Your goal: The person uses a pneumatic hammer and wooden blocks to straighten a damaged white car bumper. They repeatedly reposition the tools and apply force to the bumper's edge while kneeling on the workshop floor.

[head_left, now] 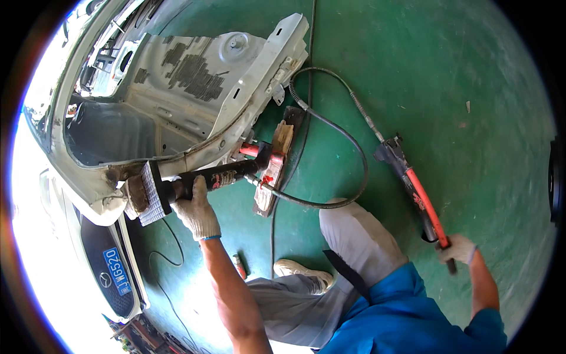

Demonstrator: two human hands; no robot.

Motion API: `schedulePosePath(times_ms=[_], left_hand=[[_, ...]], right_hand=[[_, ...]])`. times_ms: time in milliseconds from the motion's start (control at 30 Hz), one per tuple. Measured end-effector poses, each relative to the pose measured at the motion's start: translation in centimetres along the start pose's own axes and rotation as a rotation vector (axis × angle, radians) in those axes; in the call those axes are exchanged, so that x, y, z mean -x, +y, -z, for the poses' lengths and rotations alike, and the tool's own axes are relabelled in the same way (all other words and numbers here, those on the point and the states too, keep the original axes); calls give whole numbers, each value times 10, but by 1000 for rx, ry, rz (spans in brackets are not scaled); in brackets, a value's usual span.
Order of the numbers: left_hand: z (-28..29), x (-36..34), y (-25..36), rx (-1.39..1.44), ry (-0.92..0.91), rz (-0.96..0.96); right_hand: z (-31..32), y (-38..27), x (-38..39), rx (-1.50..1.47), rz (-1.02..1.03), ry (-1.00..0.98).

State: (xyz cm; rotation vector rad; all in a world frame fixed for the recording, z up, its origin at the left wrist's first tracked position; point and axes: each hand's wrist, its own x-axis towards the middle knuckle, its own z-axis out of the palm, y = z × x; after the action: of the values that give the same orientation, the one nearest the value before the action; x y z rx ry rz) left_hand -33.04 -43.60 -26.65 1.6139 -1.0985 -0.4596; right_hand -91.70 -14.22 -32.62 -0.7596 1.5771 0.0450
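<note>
Both hands are wearing white knitted cloth gloves. The left hand (197, 209) is gripping a dark, glossy metal ram (215, 179); the right hand (458, 249) is gripping a red-painted metal pump handle (425, 207). Beyond the left hand, rough wood blocks (282, 138) are resting against dull white-painted sheet metal (194, 88).

A green painted floor (471, 76) carries everything. On it lie 1 hand pump (413, 183) with a red handle, its black hose (348, 138) looping across, 1 wooden block (282, 141), a thin black cable (171, 259) and a small red-tipped tool (239, 266).
</note>
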Motion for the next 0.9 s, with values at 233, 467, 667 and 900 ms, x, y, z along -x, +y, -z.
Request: schedulePosePath(times_ms=[233,467,667,900], left_hand=[[2,-1,1,-64,-34,-12],[3,0,-5,-75,12,-48],[-3,0,-5,-86,10,-54],[6,3,-4,-155,16,-49]], right_hand=[[9,-12,-10,309,-134,-184],[15,-23,32,-366,20,-29],[-35,59,-49,-217,-131,-93],[34,-102,82,-615,-138,-93]])
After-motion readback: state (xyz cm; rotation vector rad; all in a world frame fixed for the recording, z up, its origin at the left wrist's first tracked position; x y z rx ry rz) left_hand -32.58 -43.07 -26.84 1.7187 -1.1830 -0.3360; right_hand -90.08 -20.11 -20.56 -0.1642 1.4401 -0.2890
